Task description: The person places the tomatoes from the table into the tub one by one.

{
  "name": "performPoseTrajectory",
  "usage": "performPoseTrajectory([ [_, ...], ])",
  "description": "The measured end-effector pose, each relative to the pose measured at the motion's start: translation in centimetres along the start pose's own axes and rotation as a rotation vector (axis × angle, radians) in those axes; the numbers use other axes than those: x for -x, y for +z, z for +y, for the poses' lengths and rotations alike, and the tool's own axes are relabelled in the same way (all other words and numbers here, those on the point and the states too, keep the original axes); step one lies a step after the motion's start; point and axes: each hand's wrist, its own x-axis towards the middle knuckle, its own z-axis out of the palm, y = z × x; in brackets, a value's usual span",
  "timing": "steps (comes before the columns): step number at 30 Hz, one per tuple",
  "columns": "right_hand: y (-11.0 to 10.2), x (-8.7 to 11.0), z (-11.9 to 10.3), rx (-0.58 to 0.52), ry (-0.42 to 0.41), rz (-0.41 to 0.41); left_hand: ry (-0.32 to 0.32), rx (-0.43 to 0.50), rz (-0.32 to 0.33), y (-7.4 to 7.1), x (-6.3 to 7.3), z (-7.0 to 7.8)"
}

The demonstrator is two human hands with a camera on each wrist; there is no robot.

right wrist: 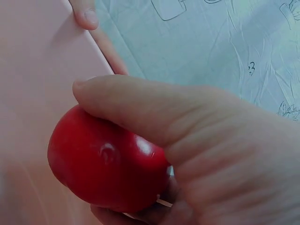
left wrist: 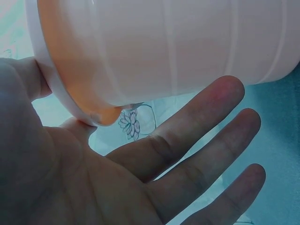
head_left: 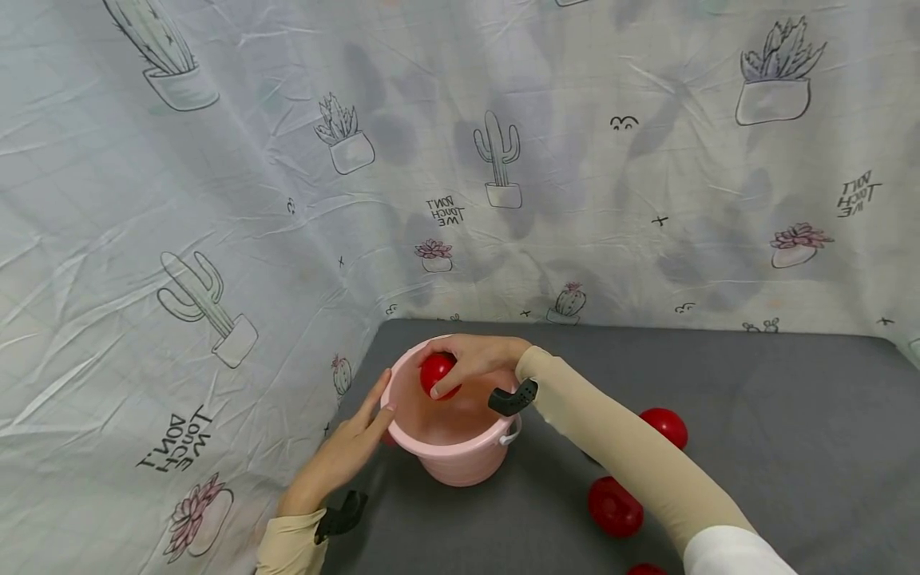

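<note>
A pink bucket (head_left: 460,463) stands on the grey table with its mouth facing up. My left hand (head_left: 345,457) pinches its left rim between thumb and index finger; the other three fingers (left wrist: 187,126) stretch out straight beside the wall. Inside the mouth, near the far left rim, my right hand (head_left: 477,357) holds a shiny red apple (right wrist: 103,154). The thumb lies across the apple's upper side and the fingers curl beneath it, partly hidden. Visible below the apple in the head view is the bucket's inner wall (head_left: 460,419).
To the right, a red apple (head_left: 616,507) and another round red fruit (head_left: 667,427) lie near my right forearm. One more red piece (head_left: 645,569) shows at the bottom edge. Something red (head_left: 388,438) peeks out left of the bucket. Cactus-print cloth (head_left: 575,200) hangs behind and leftward.
</note>
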Motion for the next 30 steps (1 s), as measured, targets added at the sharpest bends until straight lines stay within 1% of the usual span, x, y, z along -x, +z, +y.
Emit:
performPoseTrajectory([
  [3, -0.3, 0.3, 0.1, 0.057, -0.026, 0.004, 0.009, 0.001, -0.007, 0.2, -0.2, 0.2],
  [7, -0.7, 0.7, 0.2, 0.187, -0.094, 0.018, 0.006, 0.001, -0.014, 0.5, -0.3, 0.4],
  [10, -0.9, 1.1, 0.2, 0.218, -0.119, 0.028, -0.003, -0.005, -0.011, 0.7, -0.4, 0.6],
  [15, -0.9, 1.9, 0.2, 0.189, -0.124, 0.053, 0.0, -0.014, -0.01, 1.1, -0.4, 0.9],
  [18, -1.0, 2.2, 0.3, 0.16, -0.143, 0.101, -0.002, -0.02, -0.006, 1.3, -0.5, 1.3],
  [23, -1.5, 2.5, 0.3, 0.021, -0.219, 0.19, -0.025, -0.057, 0.014, 1.3, -0.2, 1.6],
  [25, -1.9, 2.7, -0.1, -0.021, -0.255, 0.216, -0.034, -0.072, 0.026, 1.1, 0.0, 1.6],
  [27, -2.3, 3.2, -0.8, -0.032, -0.277, 0.235, -0.043, -0.08, 0.035, 0.9, 0.3, 1.4],
  [30, -3.2, 4.9, -2.2, -0.025, -0.317, 0.268, -0.052, -0.084, 0.042, 0.6, 0.6, 1.1],
])
